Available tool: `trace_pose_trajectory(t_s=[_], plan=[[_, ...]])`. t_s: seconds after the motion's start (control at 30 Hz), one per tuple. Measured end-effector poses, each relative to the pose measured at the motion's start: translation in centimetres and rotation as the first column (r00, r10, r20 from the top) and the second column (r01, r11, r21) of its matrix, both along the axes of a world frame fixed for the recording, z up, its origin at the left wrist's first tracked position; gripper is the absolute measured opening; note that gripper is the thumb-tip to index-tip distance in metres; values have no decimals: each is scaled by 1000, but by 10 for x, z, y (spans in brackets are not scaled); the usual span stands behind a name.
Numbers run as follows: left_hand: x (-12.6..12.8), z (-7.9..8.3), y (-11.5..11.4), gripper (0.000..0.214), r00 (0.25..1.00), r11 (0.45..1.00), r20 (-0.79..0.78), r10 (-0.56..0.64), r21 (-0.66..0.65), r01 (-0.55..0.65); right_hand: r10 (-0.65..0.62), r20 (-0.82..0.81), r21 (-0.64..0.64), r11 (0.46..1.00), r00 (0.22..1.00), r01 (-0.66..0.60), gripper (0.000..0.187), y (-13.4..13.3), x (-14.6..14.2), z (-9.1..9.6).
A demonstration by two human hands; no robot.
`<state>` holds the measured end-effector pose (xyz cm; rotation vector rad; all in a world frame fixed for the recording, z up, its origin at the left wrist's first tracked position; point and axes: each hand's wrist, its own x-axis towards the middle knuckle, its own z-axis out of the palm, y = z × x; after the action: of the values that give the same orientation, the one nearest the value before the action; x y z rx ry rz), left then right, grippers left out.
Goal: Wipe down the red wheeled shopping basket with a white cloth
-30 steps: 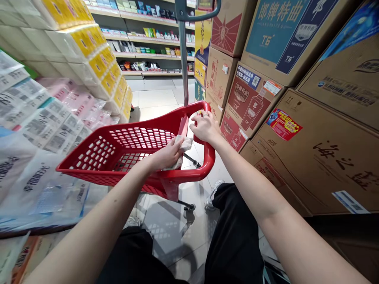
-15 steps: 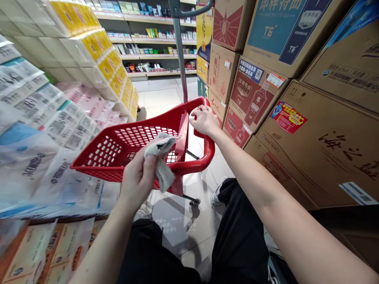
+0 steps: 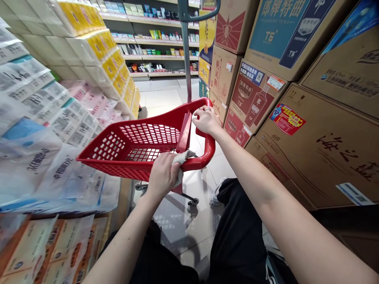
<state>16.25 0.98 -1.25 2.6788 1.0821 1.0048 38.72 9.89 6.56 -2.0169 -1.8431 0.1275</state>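
Hands apart, both on red plastic shopping basket, centre of frame. Left hand clamped around crumpled pale cloth, pressed to basket's near rim. Right hand curled over right rim, fingers wrapped under. Cardboard liquor cartons stacked along right side; plastic-wrapped tissue packs at left; store shelving top centre; tiled floor beyond basket.

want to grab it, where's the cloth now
In the head view, the cloth is bunched in the left hand, against the near rim of the red shopping basket.
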Motion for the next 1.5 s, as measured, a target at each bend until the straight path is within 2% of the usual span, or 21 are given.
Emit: trace_pose_trajectory(t_s=[0.13,0.23,0.3,0.37,0.5,0.57,0.63,0.7,0.83,0.93,1.07,1.27,1.37,1.5], plan=[[-41,-19,19,39,973,974,72,219,-80,-214,-13,11,6,1000,1000,13,38,0,-3,-2],[-54,-24,28,41,958,952,32,285,-129,-279,-18,24,2,1000,1000,18,39,0,-5,-2],[-47,-20,26,43,957,949,19,288,-142,-283,-20,32,-9,1000,999,20,39,0,-6,-2],[-29,-13,14,41,965,958,28,261,-128,-256,-26,38,-22,999,999,27,39,2,-6,-3],[15,-2,-20,38,992,993,59,116,-15,-115,-59,42,-19,998,997,60,39,4,-4,-5],[25,0,-28,41,996,998,74,59,15,-60,-50,49,-2,999,998,50,40,3,-2,-6],[22,-3,-26,42,998,1000,64,16,18,-17,-16,56,10,1000,998,15,40,2,1,-5],[7,-9,-17,42,999,1000,38,14,-7,-13,16,59,-1,1000,998,-15,40,0,5,-4],[-33,-22,6,41,988,988,46,150,-50,-148,17,61,-40,999,998,-15,40,-2,9,-1],[-45,-27,14,41,979,977,11,204,-58,-203,-6,65,-41,999,998,9,39,-3,8,-2],[-26,-22,3,40,974,972,2,226,-64,-226,-37,72,-39,998,997,40,38,-4,4,-4],[12,-12,-25,45,987,990,77,143,-10,-143,-16,123,61,998,992,8,39,-12,4,-4],[12,-11,-25,43,989,990,29,144,1,-144,0,142,23,1000,990,-3,37,-22,2,-3],[6,-10,-21,42,982,983,-31,184,8,-184,10,196,-66,998,981,3,44,-43,-9,-2]])
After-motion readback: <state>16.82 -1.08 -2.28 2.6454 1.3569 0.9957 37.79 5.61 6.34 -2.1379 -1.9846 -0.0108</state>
